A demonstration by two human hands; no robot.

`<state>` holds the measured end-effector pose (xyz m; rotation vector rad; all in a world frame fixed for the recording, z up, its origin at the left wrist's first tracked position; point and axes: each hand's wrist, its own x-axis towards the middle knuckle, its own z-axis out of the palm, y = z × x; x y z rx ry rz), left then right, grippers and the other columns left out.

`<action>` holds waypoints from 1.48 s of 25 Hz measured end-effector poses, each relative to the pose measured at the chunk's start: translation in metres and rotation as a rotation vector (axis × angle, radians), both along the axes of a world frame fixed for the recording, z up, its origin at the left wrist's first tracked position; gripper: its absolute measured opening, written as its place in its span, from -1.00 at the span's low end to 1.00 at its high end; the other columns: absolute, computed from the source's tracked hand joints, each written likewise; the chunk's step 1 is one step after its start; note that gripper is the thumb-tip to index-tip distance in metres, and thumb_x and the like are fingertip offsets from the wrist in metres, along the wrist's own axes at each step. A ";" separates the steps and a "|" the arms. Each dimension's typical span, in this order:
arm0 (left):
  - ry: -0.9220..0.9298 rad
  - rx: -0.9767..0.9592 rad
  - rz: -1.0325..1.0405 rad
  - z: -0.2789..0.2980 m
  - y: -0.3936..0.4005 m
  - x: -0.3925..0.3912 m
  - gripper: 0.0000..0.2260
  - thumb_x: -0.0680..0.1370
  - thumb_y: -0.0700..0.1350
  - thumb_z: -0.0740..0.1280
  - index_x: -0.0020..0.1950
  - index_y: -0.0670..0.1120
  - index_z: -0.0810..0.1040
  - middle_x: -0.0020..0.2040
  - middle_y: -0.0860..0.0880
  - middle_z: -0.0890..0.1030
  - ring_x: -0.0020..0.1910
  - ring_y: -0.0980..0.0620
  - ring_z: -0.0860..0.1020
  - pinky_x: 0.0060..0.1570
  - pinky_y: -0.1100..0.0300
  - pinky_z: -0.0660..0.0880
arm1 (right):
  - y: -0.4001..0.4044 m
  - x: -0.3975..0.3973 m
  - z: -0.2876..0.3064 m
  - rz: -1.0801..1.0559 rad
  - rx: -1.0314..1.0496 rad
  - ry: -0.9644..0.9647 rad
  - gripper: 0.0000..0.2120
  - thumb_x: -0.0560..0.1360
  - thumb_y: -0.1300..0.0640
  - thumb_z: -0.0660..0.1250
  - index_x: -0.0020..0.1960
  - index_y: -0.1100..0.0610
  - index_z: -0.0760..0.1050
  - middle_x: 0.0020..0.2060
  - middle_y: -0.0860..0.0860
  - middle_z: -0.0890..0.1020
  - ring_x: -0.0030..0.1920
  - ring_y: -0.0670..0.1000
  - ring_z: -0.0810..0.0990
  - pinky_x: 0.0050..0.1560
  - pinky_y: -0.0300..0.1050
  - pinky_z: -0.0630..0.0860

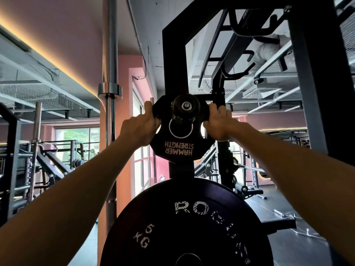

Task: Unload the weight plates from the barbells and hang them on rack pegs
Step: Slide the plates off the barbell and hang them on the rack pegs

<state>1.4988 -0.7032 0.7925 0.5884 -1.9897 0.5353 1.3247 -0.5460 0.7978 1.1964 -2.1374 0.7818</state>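
Note:
A small black Hammer Strength weight plate (179, 150) hangs upside down on a black rack peg (186, 106), whose end cap pokes through the plate's centre hole. My left hand (141, 127) grips the plate's left edge, fingers curled through a grip slot. My right hand (221, 124) grips the right edge the same way. Both arms reach up from the lower corners. Below it hangs a large black 5 kg bumper plate (184, 223) on a lower peg.
The black rack upright (173, 64) rises behind the plates. A chrome barbell (109, 73) stands vertically to the left. More racks and machines (38, 162) fill the left side, with a bench (272, 217) and floor bars to the right.

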 end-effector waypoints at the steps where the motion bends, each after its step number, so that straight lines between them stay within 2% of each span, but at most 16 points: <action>1: 0.000 0.009 0.018 -0.002 0.002 0.000 -0.71 0.65 -0.03 0.11 0.25 -0.16 0.14 -0.37 -0.01 0.39 -0.44 -0.13 0.48 -0.35 0.06 0.42 | 0.001 0.002 -0.002 -0.005 -0.016 -0.010 -0.51 0.58 0.03 0.09 0.44 0.13 0.03 0.36 0.21 0.19 0.40 0.23 0.17 0.34 0.20 0.26; 3: -0.013 0.083 0.035 -0.008 0.012 0.005 -0.66 0.65 -0.05 0.13 0.31 -0.17 0.11 -0.38 -0.02 0.42 -0.46 -0.08 0.44 -0.33 0.07 0.39 | 0.005 0.010 -0.014 -0.003 -0.022 -0.062 -0.42 0.59 -0.02 0.09 0.51 0.09 -0.08 0.41 0.19 0.17 0.42 0.24 0.16 0.37 0.22 0.22; 6: -0.067 0.123 0.026 -0.031 0.027 0.019 -0.55 0.64 -0.11 0.13 0.42 -0.22 0.01 -0.34 -0.07 0.46 -0.39 -0.16 0.51 -0.26 -0.02 0.47 | 0.015 0.014 -0.042 0.036 -0.006 -0.134 -0.30 0.58 -0.24 -0.02 0.56 0.02 -0.25 0.48 0.15 0.14 0.46 0.27 0.16 0.41 0.27 0.16; 8: -0.076 0.186 -0.006 -0.056 0.036 0.034 -0.58 0.66 -0.05 0.11 0.42 -0.19 0.07 -0.20 -0.12 0.57 -0.23 -0.22 0.59 -0.14 -0.04 0.47 | 0.031 0.015 -0.057 0.028 0.079 -0.106 -0.23 0.50 -0.37 -0.10 0.57 -0.01 -0.19 0.52 0.12 0.10 0.47 0.30 0.16 0.40 0.31 0.17; 10: -0.111 0.321 -0.032 -0.081 0.046 0.049 -0.56 0.63 0.09 0.15 0.40 -0.11 0.16 0.00 -0.13 0.61 0.00 -0.20 0.60 0.02 -0.04 0.43 | 0.056 0.020 -0.071 0.037 0.165 -0.086 -0.26 0.54 -0.31 0.04 0.57 -0.04 -0.16 0.52 0.12 0.16 0.47 0.27 0.20 0.40 0.27 0.21; 12: -0.111 0.454 -0.089 -0.105 0.062 0.064 -0.44 0.50 0.25 0.25 0.36 -0.02 0.25 0.09 -0.11 0.58 0.05 -0.15 0.58 0.07 -0.02 0.47 | 0.083 0.028 -0.088 0.058 0.185 -0.046 -0.30 0.53 -0.28 0.14 0.56 -0.05 0.01 0.49 0.08 0.27 0.45 0.20 0.28 0.39 0.22 0.25; 14: -0.099 0.523 -0.130 -0.120 0.088 0.079 -0.35 0.36 0.37 0.26 0.33 0.05 0.32 0.12 -0.09 0.56 0.07 -0.11 0.55 0.07 0.02 0.48 | 0.112 0.038 -0.106 0.070 0.199 -0.022 -0.30 0.49 -0.33 0.18 0.52 -0.02 0.18 0.47 0.03 0.32 0.43 0.14 0.34 0.40 0.18 0.26; 17: -0.145 0.585 -0.155 -0.138 0.130 0.093 -0.34 0.34 0.41 0.31 0.33 0.11 0.36 0.20 -0.12 0.52 0.16 -0.10 0.52 0.12 0.05 0.45 | 0.152 0.050 -0.128 0.083 0.276 -0.022 -0.23 0.43 -0.40 0.20 0.50 0.00 0.22 0.46 0.02 0.33 0.43 0.12 0.35 0.40 0.20 0.21; 19: -0.143 0.606 -0.156 -0.149 0.163 0.103 -0.35 0.33 0.40 0.34 0.31 0.12 0.38 0.18 -0.12 0.52 0.16 -0.10 0.52 0.09 0.11 0.42 | 0.179 0.057 -0.141 0.099 0.323 -0.018 -0.21 0.42 -0.42 0.20 0.51 -0.01 0.20 0.47 0.03 0.31 0.43 0.12 0.34 0.40 0.22 0.20; 21: -0.119 0.629 -0.156 -0.156 0.195 0.113 -0.44 0.39 0.31 0.41 0.30 0.11 0.41 0.16 -0.11 0.52 0.15 -0.09 0.52 0.06 0.14 0.39 | 0.206 0.065 -0.149 0.120 0.335 -0.004 -0.20 0.42 -0.42 0.20 0.51 -0.01 0.18 0.48 0.03 0.30 0.44 0.12 0.32 0.39 0.22 0.23; 25: -0.108 0.614 -0.160 -0.152 0.260 0.133 -0.45 0.42 0.24 0.44 0.31 0.03 0.44 0.06 -0.05 0.53 0.01 -0.02 0.51 -0.04 0.17 0.35 | 0.258 0.076 -0.149 0.150 0.337 -0.041 -0.17 0.39 -0.43 0.23 0.51 -0.03 0.17 0.49 0.02 0.28 0.45 0.13 0.31 0.39 0.22 0.26; 32: -0.119 0.634 -0.138 -0.148 0.365 0.157 -0.40 0.35 0.32 0.44 0.29 0.09 0.43 0.09 -0.05 0.53 0.05 -0.03 0.52 -0.02 0.16 0.39 | 0.351 0.094 -0.148 0.177 0.334 -0.040 -0.18 0.39 -0.43 0.23 0.52 -0.07 0.13 0.51 0.01 0.25 0.46 0.13 0.29 0.39 0.22 0.20; 35: -0.147 0.634 -0.150 -0.158 0.420 0.170 -0.38 0.37 0.27 0.46 0.32 0.02 0.42 -0.07 0.02 0.55 -0.04 0.01 0.54 -0.13 0.21 0.43 | 0.397 0.102 -0.156 0.198 0.355 -0.061 -0.19 0.42 -0.39 0.24 0.53 -0.05 0.10 0.51 0.02 0.24 0.45 0.15 0.30 0.40 0.22 0.24; 37: -0.163 0.647 -0.156 -0.163 0.458 0.177 -0.32 0.32 0.34 0.45 0.32 0.06 0.41 0.04 -0.02 0.58 -0.01 0.00 0.56 -0.03 0.14 0.51 | 0.435 0.110 -0.160 0.212 0.381 -0.070 -0.18 0.42 -0.40 0.23 0.53 -0.04 0.09 0.51 0.04 0.23 0.45 0.15 0.31 0.40 0.22 0.25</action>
